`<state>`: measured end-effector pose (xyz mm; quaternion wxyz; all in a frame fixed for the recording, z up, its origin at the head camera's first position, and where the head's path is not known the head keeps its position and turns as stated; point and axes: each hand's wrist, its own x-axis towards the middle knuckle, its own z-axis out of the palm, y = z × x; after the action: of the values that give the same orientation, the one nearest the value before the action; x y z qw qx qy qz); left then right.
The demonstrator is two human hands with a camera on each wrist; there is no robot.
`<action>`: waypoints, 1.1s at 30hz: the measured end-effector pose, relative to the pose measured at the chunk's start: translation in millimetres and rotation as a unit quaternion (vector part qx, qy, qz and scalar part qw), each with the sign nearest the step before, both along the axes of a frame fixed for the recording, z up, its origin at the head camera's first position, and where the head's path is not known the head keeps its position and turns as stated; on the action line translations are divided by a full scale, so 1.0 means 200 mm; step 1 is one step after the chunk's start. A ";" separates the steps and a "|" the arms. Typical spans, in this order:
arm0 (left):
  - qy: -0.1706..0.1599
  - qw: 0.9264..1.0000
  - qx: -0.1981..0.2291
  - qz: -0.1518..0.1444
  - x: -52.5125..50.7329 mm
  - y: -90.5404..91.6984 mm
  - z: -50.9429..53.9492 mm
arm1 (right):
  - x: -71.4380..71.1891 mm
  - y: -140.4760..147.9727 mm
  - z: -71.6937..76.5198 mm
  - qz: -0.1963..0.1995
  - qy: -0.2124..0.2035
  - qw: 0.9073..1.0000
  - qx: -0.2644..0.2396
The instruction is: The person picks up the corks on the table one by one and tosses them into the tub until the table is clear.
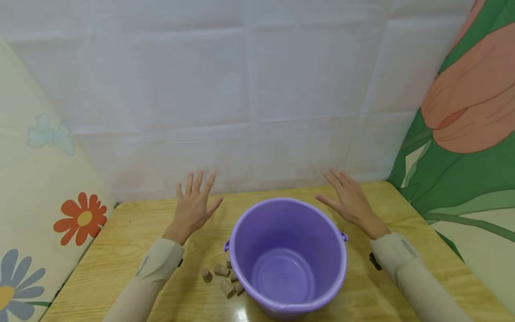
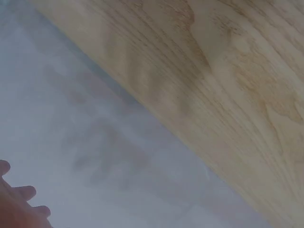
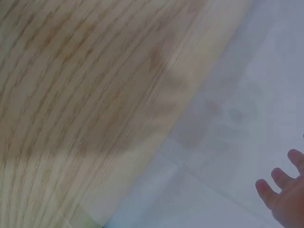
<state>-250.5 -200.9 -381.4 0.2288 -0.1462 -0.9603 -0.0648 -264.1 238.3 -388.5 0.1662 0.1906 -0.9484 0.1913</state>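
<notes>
A purple bucket point(image 1: 281, 268) stands on the wooden table, its inside bare down to the round bottom. Beside its left side lie several small brown corks point(image 1: 227, 288), some partly hidden by the bucket. My left hand point(image 1: 192, 210) is spread with straight fingers, to the left of and beyond the bucket, holding nothing. On the other side my right hand point(image 1: 352, 203) is likewise spread, apart from the bucket. The left wrist view catches only fingertips point(image 2: 26, 192) at its lower left corner; the right wrist view has fingertips point(image 3: 267, 190) at its lower right.
The wooden table point(image 1: 132, 241) meets a creased white sheet point(image 1: 193, 80) at its back edge. Painted panels stand on both sides, with a red flower point(image 1: 84, 218) on the left and a large pink flower point(image 1: 470, 98) on the right. Small lugs point(image 1: 344, 236) stick out from the bucket's rim.
</notes>
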 end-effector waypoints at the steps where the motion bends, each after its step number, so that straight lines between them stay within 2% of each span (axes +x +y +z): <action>1: -0.006 1.000 0.000 0.002 0.00 -0.01 0.00 | 0.01 0.00 0.00 0.004 -0.004 1.000 -0.004; 8: -0.030 1.000 0.005 0.007 0.03 -0.03 -0.01 | 0.06 0.01 0.03 0.053 -0.026 0.997 -0.041; 16: -0.063 0.998 0.010 -0.005 0.09 -0.06 -0.06 | 0.18 0.00 0.05 0.086 -0.034 0.993 -0.074; 23: -0.071 0.997 0.016 -0.012 0.14 -0.09 -0.10 | 0.26 0.00 0.09 0.110 -0.048 0.987 -0.106; 28: -0.072 0.997 0.016 -0.021 0.18 -0.11 -0.13 | 0.34 0.00 0.09 0.122 -0.060 0.982 -0.133; 33: -0.067 0.997 0.015 -0.025 0.23 -0.12 -0.16 | 0.43 -0.02 0.09 0.139 -0.050 0.979 -0.144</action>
<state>-204.9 -225.9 -413.1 0.1642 -0.1623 -0.9683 -0.0951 -177.5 233.3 -370.2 0.1157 0.2845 -0.8825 0.3562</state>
